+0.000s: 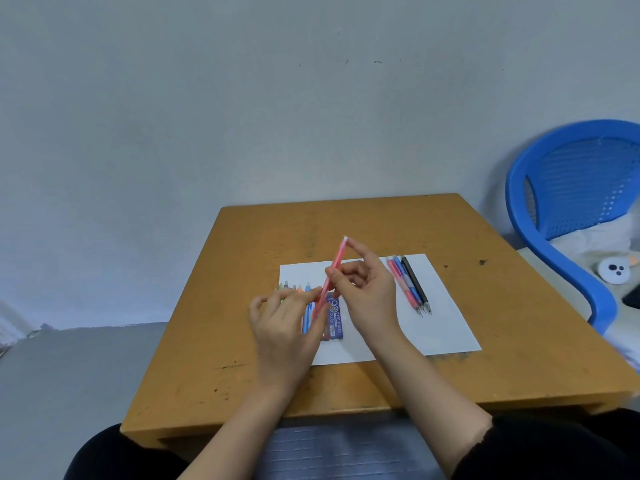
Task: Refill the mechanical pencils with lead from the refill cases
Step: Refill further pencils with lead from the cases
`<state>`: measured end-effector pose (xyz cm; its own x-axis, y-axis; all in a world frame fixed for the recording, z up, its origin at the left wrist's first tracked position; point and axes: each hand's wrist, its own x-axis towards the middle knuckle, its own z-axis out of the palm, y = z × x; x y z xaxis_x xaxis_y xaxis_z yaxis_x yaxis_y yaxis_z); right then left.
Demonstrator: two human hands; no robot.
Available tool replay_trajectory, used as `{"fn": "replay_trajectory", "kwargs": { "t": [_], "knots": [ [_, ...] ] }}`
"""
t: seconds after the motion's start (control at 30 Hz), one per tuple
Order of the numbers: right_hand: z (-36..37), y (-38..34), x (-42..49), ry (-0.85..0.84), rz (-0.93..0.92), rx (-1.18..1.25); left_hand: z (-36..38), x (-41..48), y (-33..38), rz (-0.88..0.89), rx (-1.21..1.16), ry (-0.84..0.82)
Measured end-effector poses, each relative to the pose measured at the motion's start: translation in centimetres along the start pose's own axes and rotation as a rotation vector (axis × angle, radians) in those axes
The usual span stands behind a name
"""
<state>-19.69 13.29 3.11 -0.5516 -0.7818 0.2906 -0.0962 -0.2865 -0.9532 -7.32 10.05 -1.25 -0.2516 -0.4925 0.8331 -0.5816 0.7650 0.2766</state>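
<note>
Both hands up over the tabletop, sharing one pink mechanical pencil, tilted with its white cap end pointing up and away. Right hand: index fingertip touching the cap end, thumb and the other fingers curled round the barrel just below. Left hand: fingers narrow, pinching the pencil's lower part (tip hidden behind them, can't tell more).

Directly under the fingers of both hands, a blue lead refill case lies flat on a white paper sheet, label up. Just left of it, partly hidden under the left fingers, is a row of coloured pencils, side by side. Right of the right-hand fingers, well apart from them, are three more pencils (pink, blue, black), touching, tips toward the person. A blue plastic chair stands past the tabletop's right edge.
</note>
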Motion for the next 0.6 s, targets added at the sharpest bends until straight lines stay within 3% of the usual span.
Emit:
{"fn": "replay_trajectory", "kwargs": {
  "t": [0.17, 0.3, 0.47, 0.6],
  "knots": [
    [-2.9, 0.1, 2.5, 0.091, 0.038, -0.207, -0.2, 0.1, -1.8, -0.096, -0.052, -0.220],
    [-5.0, 0.5, 3.9, 0.014, 0.130, -0.475, -0.9, 0.3, -5.2, -0.232, 0.036, -0.353],
    [-6.2, 0.7, 4.6, -0.108, 0.311, -0.603, -1.8, 0.6, -7.9, -0.527, 0.106, -0.351],
    [-6.2, 1.3, 4.4, -0.168, 0.395, -0.668, -1.3, 0.5, -7.7, -0.497, 0.141, -0.414]
  ]
}}
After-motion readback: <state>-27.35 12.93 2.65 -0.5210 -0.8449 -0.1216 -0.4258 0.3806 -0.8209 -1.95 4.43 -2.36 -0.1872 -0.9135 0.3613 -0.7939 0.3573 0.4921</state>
